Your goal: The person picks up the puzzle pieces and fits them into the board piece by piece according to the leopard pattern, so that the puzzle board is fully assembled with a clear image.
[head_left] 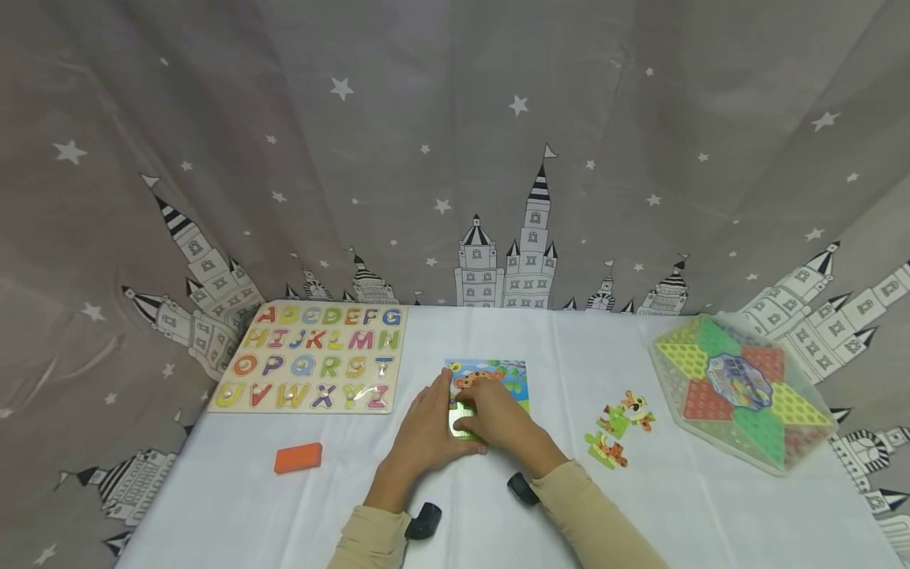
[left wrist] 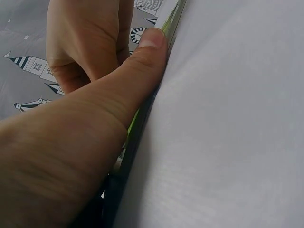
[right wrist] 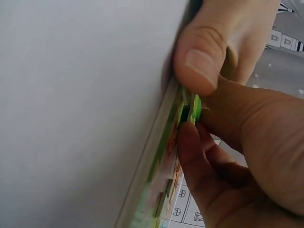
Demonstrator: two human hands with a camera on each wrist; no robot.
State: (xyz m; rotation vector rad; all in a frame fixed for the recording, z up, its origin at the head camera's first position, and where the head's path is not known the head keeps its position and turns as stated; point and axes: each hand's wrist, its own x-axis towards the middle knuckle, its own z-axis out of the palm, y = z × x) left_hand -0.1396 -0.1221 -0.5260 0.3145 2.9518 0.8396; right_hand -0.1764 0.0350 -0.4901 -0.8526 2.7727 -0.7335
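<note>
A colourful picture puzzle board with an orange spotted animal lies at the middle of the table. My left hand braces its near left corner, with straight fingers along the left side. Its thumb presses along the near edge. Over the board, my right hand pinches a thin green puzzle piece between thumb and fingers. The piece stands tilted at the board's near edge, close to the left thumb, and is mostly hidden by fingers. Loose puzzle pieces with orange and green print lie to the right.
A wooden alphabet board with knobbed letters lies at the back left, and an orange block sits nearer. A hexagonal star-patterned game board is at the right. Behind the white table hangs a grey castle-print curtain.
</note>
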